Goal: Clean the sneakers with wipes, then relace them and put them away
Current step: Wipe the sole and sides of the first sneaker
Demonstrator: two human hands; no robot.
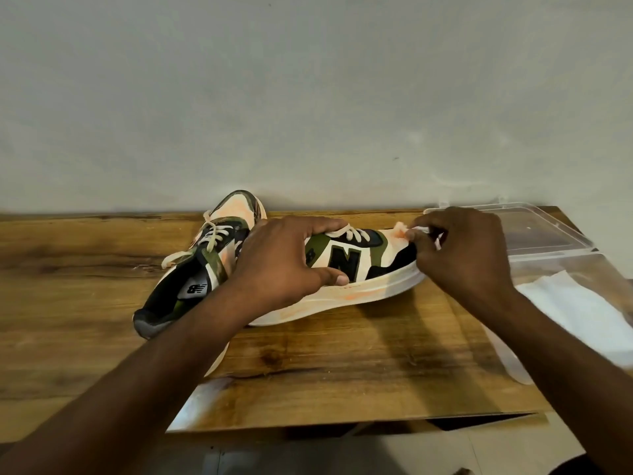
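Observation:
Two sneakers in white, olive and black with cream laces sit on a wooden table [85, 275]. The near sneaker [346, 265] points right, with orange stains on its white sole. My left hand [284, 262] grips it around the collar and side. My right hand [462, 252] pinches a small white wipe [419, 230] against the toe, which also shows orange marks. The second sneaker [209, 255] lies behind and to the left, toe toward the wall, partly hidden by my left arm.
A clear plastic box [548, 234] stands at the table's right end, with white wipes or tissue [582, 310] lying in front of it. A grey wall runs close behind the table. The table's front edge is near my arms.

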